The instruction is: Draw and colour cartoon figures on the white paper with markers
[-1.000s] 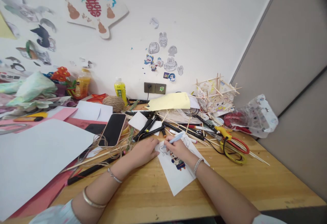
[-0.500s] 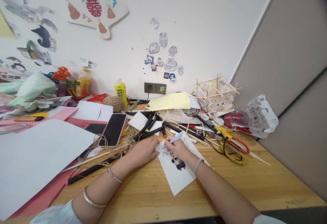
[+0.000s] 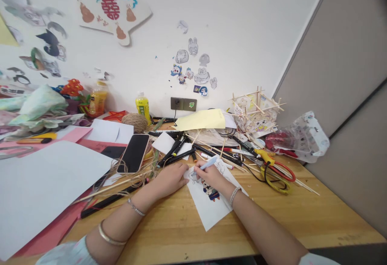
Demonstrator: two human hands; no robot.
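A light blue pen is pinched in my right hand, its tip hidden by the fingers near the upper left of a white sheet of paper. On that sheet are line drawings and a coloured cartoon figure, partly covered by my right hand. My left hand lies flat on the table, its fingertips at the sheet's left edge. It holds nothing. Black markers lie just beyond both hands, and a phone rests to the left with twine around it.
Large white paper over pink sheets covers the table's left side. Scissors with red and yellow handles lie to the right among wooden sticks. A twine ball, a yellow-green bottle and a clear plastic bag stand farther back.
My right hand has shifted very slightly with the pen over the upper left of the sheet. Grey shading shows there now. My left hand stays in place.
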